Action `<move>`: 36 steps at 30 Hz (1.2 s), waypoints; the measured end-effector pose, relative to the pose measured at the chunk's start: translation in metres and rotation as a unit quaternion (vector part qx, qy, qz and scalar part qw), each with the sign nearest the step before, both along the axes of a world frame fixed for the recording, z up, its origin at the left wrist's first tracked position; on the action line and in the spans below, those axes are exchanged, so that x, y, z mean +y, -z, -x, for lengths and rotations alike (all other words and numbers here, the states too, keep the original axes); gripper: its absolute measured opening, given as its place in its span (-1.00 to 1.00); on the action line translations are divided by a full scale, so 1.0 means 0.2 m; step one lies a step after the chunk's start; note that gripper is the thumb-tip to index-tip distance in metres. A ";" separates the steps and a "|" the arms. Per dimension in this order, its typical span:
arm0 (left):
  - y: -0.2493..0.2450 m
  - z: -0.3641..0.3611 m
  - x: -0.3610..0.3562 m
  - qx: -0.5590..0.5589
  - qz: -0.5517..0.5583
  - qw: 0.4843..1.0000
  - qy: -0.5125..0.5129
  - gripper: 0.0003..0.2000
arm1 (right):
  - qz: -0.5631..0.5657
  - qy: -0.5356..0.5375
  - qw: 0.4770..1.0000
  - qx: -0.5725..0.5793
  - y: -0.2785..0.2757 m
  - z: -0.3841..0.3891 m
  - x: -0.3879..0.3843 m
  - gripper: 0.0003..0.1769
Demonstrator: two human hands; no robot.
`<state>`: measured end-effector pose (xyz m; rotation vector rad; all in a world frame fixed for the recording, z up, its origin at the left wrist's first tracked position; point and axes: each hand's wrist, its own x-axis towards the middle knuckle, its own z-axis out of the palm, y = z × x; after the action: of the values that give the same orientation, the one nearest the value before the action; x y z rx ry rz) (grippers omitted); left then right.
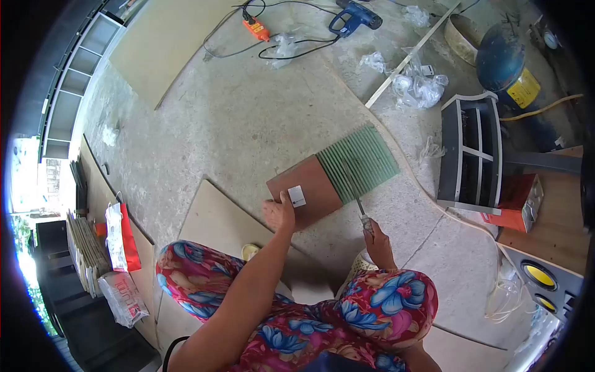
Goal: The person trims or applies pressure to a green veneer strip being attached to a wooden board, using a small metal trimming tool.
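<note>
A reddish-brown board (316, 180) with a small white label (296, 196) lies on the concrete floor. Over its far right part is a green ribbed sheet or layer (372, 158). My left hand (280, 212) rests on the board's near left edge, beside the label, thumb apart from the fingers. In my right hand (379, 243) is the handle of a long thin metal tool (358, 197), whose blade reaches over the green ribs. The fingers are wrapped round the handle.
A blue heat gun (354, 18) and an orange socket block (255, 28) lie at the top. A wooden strip (409, 59), plastic bags (421, 90) and a grey frame (460, 152) stand or lie right. Flat boards (220, 217) lie left, near my knees.
</note>
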<state>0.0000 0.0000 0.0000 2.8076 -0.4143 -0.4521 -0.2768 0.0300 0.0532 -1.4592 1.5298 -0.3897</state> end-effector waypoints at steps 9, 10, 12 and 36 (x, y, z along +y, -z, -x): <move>-0.04 -0.07 -0.03 0.151 0.014 0.987 -0.056 -0.33 | -0.014 0.031 0.999 0.019 0.13 -0.01 0.04 -0.56; 0.00 -0.10 -0.04 0.178 0.017 0.982 -0.067 -0.31 | -0.017 0.038 0.999 0.014 0.15 -0.02 0.04 -0.56; 0.09 -0.11 -0.07 0.203 0.023 0.976 -0.074 -0.31 | -0.018 0.047 0.999 0.000 0.17 0.00 0.02 -0.56; 0.00 -0.04 -0.17 0.320 0.254 0.902 -0.140 -0.43 | 0.038 0.030 0.998 0.028 0.23 0.00 -0.01 -0.58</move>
<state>0.0072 -0.0332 0.0006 2.0163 0.0240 -0.9864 -0.2763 0.0285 0.0064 -1.4968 1.6218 -0.4517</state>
